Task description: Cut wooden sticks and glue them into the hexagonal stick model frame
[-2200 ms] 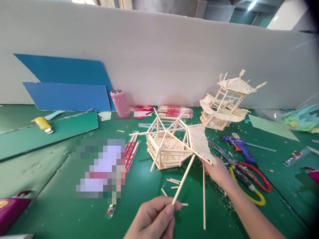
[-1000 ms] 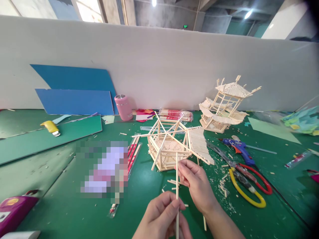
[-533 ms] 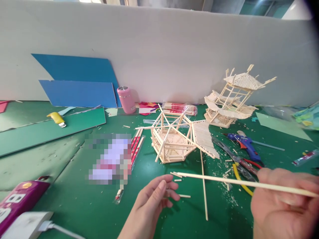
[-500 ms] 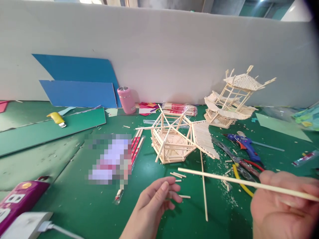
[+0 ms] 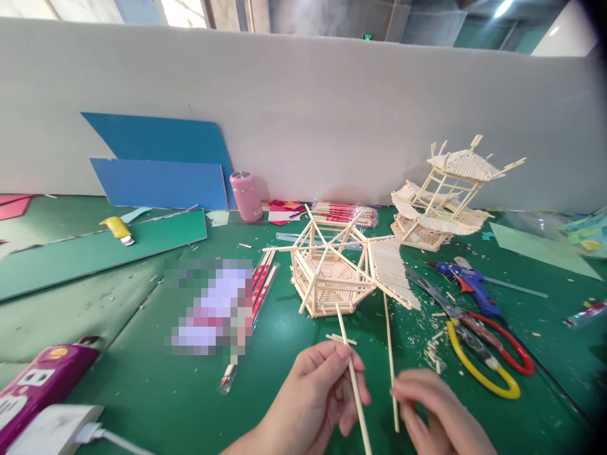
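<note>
My left hand (image 5: 327, 385) is closed around a thin wooden stick (image 5: 353, 379), pinched between thumb and fingers and slanting away from me. My right hand (image 5: 441, 411), blurred, has its curled fingertips at a second wooden stick (image 5: 389, 341) lying on the green table. Whether they grip it I cannot make out. Just beyond the hands stands a six-sided stick frame (image 5: 332, 272), its floor made of sticks. One slatted roof panel (image 5: 392, 268) slopes down its right side. Short cut pieces (image 5: 341, 339) lie before the frame.
Scissors (image 5: 478, 347) with red and yellow handles and a blue glue gun (image 5: 467, 284) lie at right among scraps. A stick pavilion (image 5: 441, 196) stands behind. Bagged sticks (image 5: 263, 284), a pink bottle (image 5: 246, 196), a yellow cutter (image 5: 117, 230) and a purple box (image 5: 42, 392) are leftward.
The stick that my right hand held is now in my left hand, turned to point away from me. My right hand has moved left to the stick on the table. The view has shifted slightly.
</note>
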A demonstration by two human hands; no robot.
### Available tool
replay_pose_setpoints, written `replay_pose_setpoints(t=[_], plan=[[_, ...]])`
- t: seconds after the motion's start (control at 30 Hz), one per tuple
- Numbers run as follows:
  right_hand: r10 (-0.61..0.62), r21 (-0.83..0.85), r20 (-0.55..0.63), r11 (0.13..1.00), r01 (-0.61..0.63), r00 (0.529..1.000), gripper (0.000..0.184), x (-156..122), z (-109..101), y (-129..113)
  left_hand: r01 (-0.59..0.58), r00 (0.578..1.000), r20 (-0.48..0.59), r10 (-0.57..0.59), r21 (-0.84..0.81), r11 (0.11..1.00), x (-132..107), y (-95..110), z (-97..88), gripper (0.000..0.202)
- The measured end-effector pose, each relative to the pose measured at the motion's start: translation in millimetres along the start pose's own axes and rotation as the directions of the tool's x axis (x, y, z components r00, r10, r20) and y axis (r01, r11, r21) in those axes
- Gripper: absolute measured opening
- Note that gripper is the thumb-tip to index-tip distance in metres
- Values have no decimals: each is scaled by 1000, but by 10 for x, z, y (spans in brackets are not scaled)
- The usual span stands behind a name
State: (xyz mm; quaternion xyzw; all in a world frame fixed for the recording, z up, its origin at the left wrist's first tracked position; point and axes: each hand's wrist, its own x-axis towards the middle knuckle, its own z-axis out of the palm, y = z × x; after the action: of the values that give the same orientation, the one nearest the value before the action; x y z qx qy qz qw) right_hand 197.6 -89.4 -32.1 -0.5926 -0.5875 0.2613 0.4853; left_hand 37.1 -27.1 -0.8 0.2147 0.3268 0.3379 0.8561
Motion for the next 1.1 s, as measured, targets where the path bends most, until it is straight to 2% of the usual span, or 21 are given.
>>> replay_pose_setpoints(t=[0.03, 0.1, 0.2, 0.27, 0.33, 0.63, 0.8, 1.1], plan=[[59, 66, 16, 996, -60, 998, 16, 42, 43, -57, -5, 1000, 4, 5, 49, 999, -1, -11, -5, 24], [160, 201, 139, 962, -186, 977, 22, 155, 145, -130, -23, 1000, 5, 23, 141, 990, 2, -20, -1, 25], [250, 413, 307, 834, -366, 918, 26, 350, 306, -132, -65, 997, -26, 74, 252, 966, 25, -2, 14, 26], [274, 511, 335, 751, -418, 901, 29, 464, 396, -103, -81, 995, -36, 96, 302, 950, 47, 20, 15, 26], [261, 549, 328, 729, -408, 908, 28, 557, 457, -96, -85, 995, -28, 100, 338, 937, 68, 41, 8, 26], [207, 587, 227, 750, -303, 952, 20, 757, 510, -191, -143, 989, 29, 143, 389, 910, 177, 172, 27, 25], [221, 616, 209, 727, -304, 952, 18, 764, 574, -183, -183, 983, 47, 180, 412, 893, 247, 232, 33, 26], [266, 663, 215, 666, -341, 940, 24, 782, 630, -201, -134, 991, 31, 132, 375, 917, 300, 240, 34, 26]])
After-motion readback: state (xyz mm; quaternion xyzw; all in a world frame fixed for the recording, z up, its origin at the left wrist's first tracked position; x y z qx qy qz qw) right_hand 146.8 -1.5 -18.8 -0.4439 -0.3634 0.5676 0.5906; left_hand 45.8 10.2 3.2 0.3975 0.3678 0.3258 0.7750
